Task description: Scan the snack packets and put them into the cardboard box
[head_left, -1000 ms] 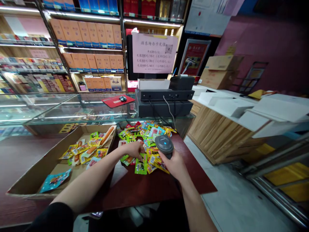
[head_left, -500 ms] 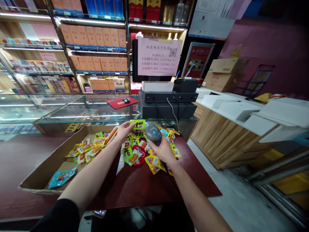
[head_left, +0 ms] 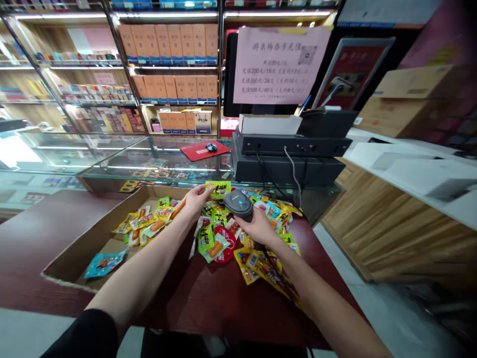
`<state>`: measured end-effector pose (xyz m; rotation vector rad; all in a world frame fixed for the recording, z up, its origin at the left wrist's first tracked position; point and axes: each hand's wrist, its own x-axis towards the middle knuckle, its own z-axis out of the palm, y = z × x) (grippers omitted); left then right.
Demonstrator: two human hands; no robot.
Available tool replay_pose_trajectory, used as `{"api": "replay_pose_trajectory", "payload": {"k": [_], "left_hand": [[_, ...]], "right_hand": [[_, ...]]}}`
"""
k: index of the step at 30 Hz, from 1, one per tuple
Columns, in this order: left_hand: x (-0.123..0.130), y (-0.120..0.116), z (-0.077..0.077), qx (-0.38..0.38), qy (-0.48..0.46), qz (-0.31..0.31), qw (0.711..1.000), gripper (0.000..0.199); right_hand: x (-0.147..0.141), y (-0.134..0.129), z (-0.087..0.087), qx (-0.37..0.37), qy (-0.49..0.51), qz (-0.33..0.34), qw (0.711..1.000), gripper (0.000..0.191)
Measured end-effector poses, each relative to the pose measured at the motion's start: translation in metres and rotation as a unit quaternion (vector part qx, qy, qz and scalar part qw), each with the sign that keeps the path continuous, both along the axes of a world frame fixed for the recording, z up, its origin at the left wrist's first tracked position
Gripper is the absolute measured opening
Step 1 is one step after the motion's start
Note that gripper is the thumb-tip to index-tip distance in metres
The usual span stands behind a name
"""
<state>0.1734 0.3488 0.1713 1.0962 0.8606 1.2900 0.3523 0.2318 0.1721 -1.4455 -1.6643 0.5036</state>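
Note:
My left hand (head_left: pixel 197 200) pinches a green snack packet (head_left: pixel 218 189) by its left end, above a heap of packets. Wrapped round a dark grey handheld barcode scanner (head_left: pixel 237 204) is my right hand (head_left: pixel 259 226); the scanner's head points at the packet and a small blue light glows on top. Below lie green snack packets with sausages (head_left: pixel 214 246), a round red lid-like piece (head_left: pixel 228 252) and yellow packets (head_left: pixel 257 263). To the left, an open cardboard box (head_left: pixel 74 248) holds yellow and green packets (head_left: pixel 147 223) and a blue packet (head_left: pixel 105 263).
Behind the dark red table (head_left: pixel 179 298) stands a glass display counter (head_left: pixel 112 154) with a red mouse pad (head_left: pixel 194 151) and mouse. A black cash drawer (head_left: pixel 286 166) with cables sits beneath a screen covered by a pink paper sign (head_left: pixel 279 64). Cardboard boxes (head_left: pixel 402 109) stand right.
The view has shifted, so the scene appears lower in size and larger. My left hand still holds the green packet; the scanner in my right hand has turned slightly towards it.

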Motion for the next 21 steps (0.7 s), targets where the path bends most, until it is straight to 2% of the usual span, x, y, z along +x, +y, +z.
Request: {"api": "replay_pose_trajectory", "payload": {"k": [4,14,19,21], "left_hand": [[0.0010,-0.0016,0.0028,-0.008,0.015,0.001,1.000,0.040],[0.0033,-0.0031,0.0042,0.006,0.013,-0.008,1.000,0.042],[0.0032,-0.0034,0.0018,0.010,0.031,0.019,0.999,0.041],[0.0032,-0.0043,0.0022,0.013,0.028,0.010,0.999,0.041]], "right_hand": [[0.0035,0.0046,-0.0004,-0.028,-0.027,0.002,0.999,0.028],[0.0058,0.0032,-0.0012,-0.018,-0.035,0.015,0.999,0.027],[0.0058,0.0016,-0.0010,-0.009,-0.036,0.024,0.999,0.024],[0.0054,0.0014,-0.0011,-0.007,-0.035,0.023,0.999,0.025]]}}
